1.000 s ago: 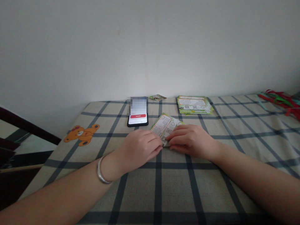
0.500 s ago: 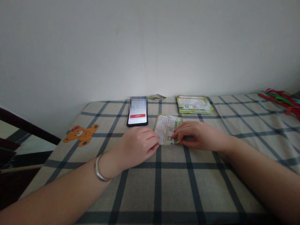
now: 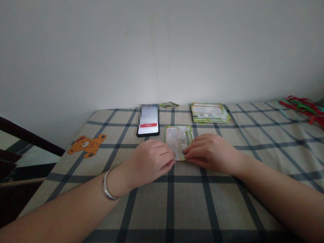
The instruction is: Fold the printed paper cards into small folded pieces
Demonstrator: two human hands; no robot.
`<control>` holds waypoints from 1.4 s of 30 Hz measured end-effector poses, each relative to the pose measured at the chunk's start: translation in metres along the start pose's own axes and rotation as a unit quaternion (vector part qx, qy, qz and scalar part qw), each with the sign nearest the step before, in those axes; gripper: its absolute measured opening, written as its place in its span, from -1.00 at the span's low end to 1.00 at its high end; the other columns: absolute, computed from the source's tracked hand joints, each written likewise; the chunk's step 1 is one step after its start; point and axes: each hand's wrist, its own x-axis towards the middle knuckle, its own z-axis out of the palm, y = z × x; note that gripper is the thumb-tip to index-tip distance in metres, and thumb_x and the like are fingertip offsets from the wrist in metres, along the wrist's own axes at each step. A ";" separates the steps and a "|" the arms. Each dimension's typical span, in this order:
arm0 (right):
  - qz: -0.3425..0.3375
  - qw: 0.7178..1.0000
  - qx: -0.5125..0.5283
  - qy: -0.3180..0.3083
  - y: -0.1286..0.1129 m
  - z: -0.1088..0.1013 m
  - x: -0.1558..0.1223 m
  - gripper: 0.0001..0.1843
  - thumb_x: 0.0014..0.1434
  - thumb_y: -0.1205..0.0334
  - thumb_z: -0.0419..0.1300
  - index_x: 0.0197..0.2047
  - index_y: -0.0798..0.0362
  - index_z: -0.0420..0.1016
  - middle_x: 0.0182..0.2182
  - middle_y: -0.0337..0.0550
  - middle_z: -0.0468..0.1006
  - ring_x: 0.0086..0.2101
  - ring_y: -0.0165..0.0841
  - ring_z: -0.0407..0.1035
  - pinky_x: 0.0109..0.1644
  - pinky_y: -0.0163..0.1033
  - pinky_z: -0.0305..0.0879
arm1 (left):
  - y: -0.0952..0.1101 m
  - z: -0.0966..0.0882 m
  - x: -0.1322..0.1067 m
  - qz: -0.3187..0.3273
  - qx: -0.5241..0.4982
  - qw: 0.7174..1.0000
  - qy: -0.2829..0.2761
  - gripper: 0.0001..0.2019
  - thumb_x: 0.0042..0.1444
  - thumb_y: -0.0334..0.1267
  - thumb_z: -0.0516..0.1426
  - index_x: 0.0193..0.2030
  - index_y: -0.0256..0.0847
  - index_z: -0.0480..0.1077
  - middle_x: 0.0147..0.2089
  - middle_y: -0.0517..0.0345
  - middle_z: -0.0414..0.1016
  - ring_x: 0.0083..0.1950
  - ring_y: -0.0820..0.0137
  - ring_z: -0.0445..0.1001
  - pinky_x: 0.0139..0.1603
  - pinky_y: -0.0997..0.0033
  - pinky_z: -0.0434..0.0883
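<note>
A printed green-and-white paper sheet (image 3: pixel 178 138) with small QR codes lies on the checked tablecloth in front of me. My left hand (image 3: pixel 154 160), with a silver bangle at its wrist, closes its fingers on the sheet's near left corner. At the near right edge, my right hand (image 3: pixel 211 152) pinches the same sheet between thumb and fingers. The fingertips partly cover both of the sheet's near corners. Just beyond my left hand lies a phone (image 3: pixel 149 130) with a lit screen, its upper part blurred out.
A pile of similar printed sheets (image 3: pixel 209 113) lies at the back right, near the wall. Beside the phone is a small folded paper piece (image 3: pixel 170 105). An orange bear cutout (image 3: pixel 87 145) lies on the left, and red and green strips (image 3: pixel 303 109) sit at the far right.
The sheet has shifted slightly toward me and left and has turned a little straighter. My right hand has moved left and nearer with it; my left hand has moved slightly nearer.
</note>
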 end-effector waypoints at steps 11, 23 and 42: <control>-0.022 0.995 0.082 -0.053 -0.006 -0.007 -0.004 -0.87 0.18 0.35 0.16 -0.28 -0.01 0.54 -0.37 -0.27 0.59 -0.29 -0.42 0.42 -0.20 -0.29 0.29 | -0.005 0.001 -0.001 -0.065 -0.010 0.998 0.009 -0.78 0.25 -0.26 0.07 -0.10 -0.29 0.49 -0.08 -0.01 0.57 -0.05 0.24 0.51 -0.02 0.14 0.49; 0.050 0.976 0.183 -0.105 -0.010 -0.010 -0.004 -0.89 0.15 0.35 0.16 -0.26 0.06 0.52 -0.46 -0.28 0.54 -0.48 -0.50 0.35 -0.41 -0.37 0.19 | -0.006 0.005 -0.001 -0.079 -0.032 0.996 -0.001 -0.77 0.25 -0.32 0.04 -0.08 -0.27 0.49 -0.02 0.01 0.56 -0.03 0.26 0.51 0.00 0.14 0.49; 0.226 0.973 0.036 0.008 0.001 0.018 0.007 -0.84 0.17 0.15 0.17 -0.34 0.03 0.52 -0.43 -0.23 0.53 -0.42 -0.41 0.35 -0.37 -0.30 0.11 | -0.006 -0.001 -0.003 -0.093 -0.100 0.990 -0.032 -0.50 0.37 -0.03 -0.20 0.04 -0.34 0.41 -0.05 -0.08 0.52 -0.01 0.18 0.47 -0.01 0.10 0.42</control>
